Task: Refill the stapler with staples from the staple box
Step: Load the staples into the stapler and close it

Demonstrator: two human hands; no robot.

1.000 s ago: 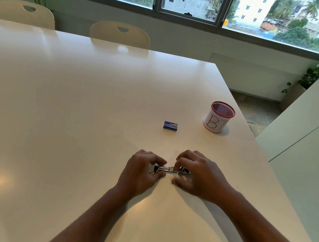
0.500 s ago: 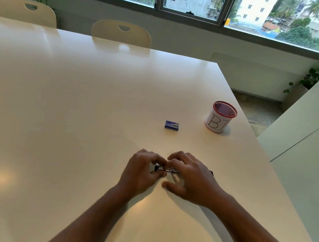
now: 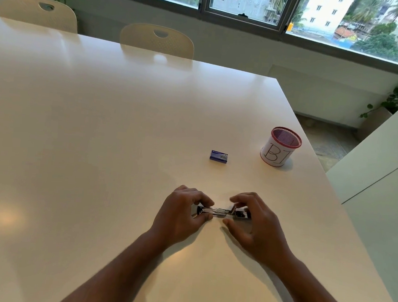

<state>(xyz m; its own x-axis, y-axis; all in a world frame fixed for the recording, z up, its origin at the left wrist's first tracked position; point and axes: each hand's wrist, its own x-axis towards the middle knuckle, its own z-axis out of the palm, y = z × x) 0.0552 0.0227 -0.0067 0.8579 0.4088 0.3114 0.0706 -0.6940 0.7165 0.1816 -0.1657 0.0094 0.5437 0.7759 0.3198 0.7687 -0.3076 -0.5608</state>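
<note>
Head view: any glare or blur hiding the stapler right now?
Head view: the stapler reads sharp between the left hand and right hand; window glare falls on the far table, a warm reflection at near left; wide-angle bending at the edges.

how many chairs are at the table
2, both along the table's far edge: one chair at the far left corner, the other near the middle. More may sit outside the frame.
</note>
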